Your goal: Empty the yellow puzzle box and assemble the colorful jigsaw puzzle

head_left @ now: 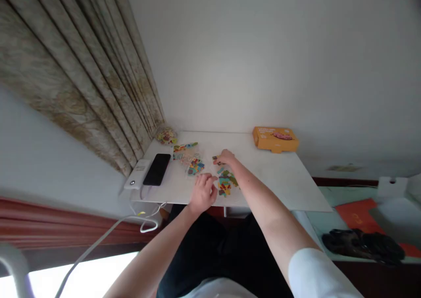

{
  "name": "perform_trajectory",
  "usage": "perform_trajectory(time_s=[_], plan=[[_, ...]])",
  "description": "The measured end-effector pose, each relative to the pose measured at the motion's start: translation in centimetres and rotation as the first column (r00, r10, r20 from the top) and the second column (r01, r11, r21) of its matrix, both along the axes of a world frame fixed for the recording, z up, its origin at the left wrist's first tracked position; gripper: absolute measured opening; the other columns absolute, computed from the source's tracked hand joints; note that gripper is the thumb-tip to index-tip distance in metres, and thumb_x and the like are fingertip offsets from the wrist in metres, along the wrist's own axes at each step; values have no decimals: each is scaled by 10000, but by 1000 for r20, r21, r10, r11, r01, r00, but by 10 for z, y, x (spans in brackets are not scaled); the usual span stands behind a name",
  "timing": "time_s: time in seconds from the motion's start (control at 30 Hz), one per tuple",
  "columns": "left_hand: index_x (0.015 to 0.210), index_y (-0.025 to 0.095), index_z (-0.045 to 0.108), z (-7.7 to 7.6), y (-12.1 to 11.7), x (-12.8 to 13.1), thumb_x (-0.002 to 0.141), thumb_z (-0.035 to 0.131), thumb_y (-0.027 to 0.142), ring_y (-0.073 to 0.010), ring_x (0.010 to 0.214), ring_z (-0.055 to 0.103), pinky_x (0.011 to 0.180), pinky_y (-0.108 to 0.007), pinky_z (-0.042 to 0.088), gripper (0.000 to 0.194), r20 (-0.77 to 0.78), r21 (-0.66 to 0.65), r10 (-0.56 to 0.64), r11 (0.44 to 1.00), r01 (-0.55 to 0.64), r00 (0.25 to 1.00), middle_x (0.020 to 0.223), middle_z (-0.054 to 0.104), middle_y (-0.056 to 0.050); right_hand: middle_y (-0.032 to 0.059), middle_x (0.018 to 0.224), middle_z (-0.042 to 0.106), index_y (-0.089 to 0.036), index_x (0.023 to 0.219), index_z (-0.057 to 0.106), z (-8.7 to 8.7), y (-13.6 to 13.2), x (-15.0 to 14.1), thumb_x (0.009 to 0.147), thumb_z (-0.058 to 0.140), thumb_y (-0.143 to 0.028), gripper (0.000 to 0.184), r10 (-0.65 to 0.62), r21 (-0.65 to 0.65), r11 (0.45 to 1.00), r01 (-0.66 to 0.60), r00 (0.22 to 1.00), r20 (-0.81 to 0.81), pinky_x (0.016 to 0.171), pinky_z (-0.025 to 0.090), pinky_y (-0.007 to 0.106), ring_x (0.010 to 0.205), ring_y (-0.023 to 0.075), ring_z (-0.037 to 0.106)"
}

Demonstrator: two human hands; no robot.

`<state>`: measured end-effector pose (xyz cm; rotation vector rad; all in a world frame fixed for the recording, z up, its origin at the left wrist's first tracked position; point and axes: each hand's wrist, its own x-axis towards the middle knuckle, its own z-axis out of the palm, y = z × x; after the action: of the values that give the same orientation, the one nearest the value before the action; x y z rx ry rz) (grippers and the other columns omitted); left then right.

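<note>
My right hand (226,157) reaches over the white tabletop (259,175), its fingers closed on a small colourful puzzle piece (215,158). Just below it lies a loose group of multicoloured puzzle pieces (225,186), some touching, some overlapping; my right forearm passes close by on their right. Left of this group rests my left hand (203,191), fingers slightly bent and thumb apart, with nothing visible in it. More puzzle pieces (195,166) lie in or under clear plastic beyond the left hand. A colourful printed sheet or strip (184,147) sits farther back.
A black phone (157,169) and a white box-like device (137,174) with cables lie at the left edge. A clear bag of pieces (166,135) stands in the back left corner, by the curtain (108,70). An orange box (276,139) sits back right.
</note>
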<state>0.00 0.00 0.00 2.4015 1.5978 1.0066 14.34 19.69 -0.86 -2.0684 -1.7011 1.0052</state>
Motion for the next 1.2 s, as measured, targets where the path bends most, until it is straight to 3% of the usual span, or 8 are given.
perform_trajectory(time_s=[0.13, 0.27, 0.37, 0.5, 0.6, 0.8, 1.0, 1.2], plan=[[1188, 217, 638, -16, -12, 23, 911, 521, 129, -268, 1129, 617, 1005, -426, 537, 314, 7, -153, -168, 974, 167, 986, 1186, 635, -131, 158, 900, 770, -161, 834, 702, -4, 6, 8, 452, 944, -146, 453, -4, 34, 999, 8, 994, -113, 742, 554, 343, 1015, 356, 722], [1346, 196, 554, -22, -1, 35, 907, 648, 231, -306, 1378, 502, 1151, -474, 455, 451, 22, -280, -172, 945, 171, 985, 1447, 518, -175, 138, 953, 772, -135, 940, 704, 6, -4, 40, 660, 835, -207, 318, -37, 76, 996, 55, 976, -214, 661, 519, 278, 904, 255, 726], [1467, 156, 449, -22, 16, 43, 845, 768, 328, -363, 1530, 324, 1223, -525, 356, 720, -9, -378, -152, 916, 138, 988, 1604, 359, -230, 99, 976, 773, -141, 1023, 712, 15, -23, 82, 688, 809, -206, 355, -10, 70, 997, 32, 955, -295, 637, 506, 243, 835, 199, 716], [1545, 137, 364, -16, 39, 49, 709, 894, 405, -418, 1576, 203, 1248, -537, 285, 1026, -110, -551, -175, 830, 86, 979, 1673, 238, -271, 37, 877, 761, -177, 1083, 728, 14, -64, 130, 584, 870, -165, 519, 191, -68, 968, -241, 885, -424, 651, 521, 248, 770, 184, 694], [1556, 138, 367, -8, 49, 48, 705, 901, 372, -402, 1564, 252, 1247, -482, 285, 1031, -164, -605, -216, 793, 75, 963, 1675, 246, -268, 50, 921, 758, -177, 1134, 711, 5, -96, 140, 610, 847, -146, 541, 253, -102, 938, -332, 854, -454, 709, 549, 271, 814, 198, 703], [1495, 206, 467, -3, 55, 40, 766, 811, 196, -320, 1424, 487, 1172, -424, 385, 805, -167, -576, -254, 809, 114, 953, 1524, 521, -171, 66, 1152, 679, -204, 1175, 675, -1, -112, 117, 558, 888, -156, 654, 395, 61, 919, -391, 906, -151, 885, 539, 290, 1008, 220, 666], [1449, 220, 536, -1, 55, 34, 860, 698, 180, -310, 1316, 579, 1096, -427, 464, 612, -206, -583, -299, 802, 129, 932, 1437, 595, -146, 148, 1345, 525, -199, 1200, 628, 11, -96, 104, 458, 975, -227, 819, 395, -104, 917, -385, 911, 117, 813, 567, 329, 924, 218, 664], [1414, 241, 568, 1, 57, 28, 809, 810, 269, -334, 1413, 492, 1151, -446, 422, 652, -245, -572, -324, 809, 134, 914, 1523, 516, -153, 102, 1066, 668, -193, 985, 622, 14, -93, 107, 420, 985, -231, 673, 380, -54, 925, -376, 914, 140, 765, 544, 346, 913, 268, 668]])
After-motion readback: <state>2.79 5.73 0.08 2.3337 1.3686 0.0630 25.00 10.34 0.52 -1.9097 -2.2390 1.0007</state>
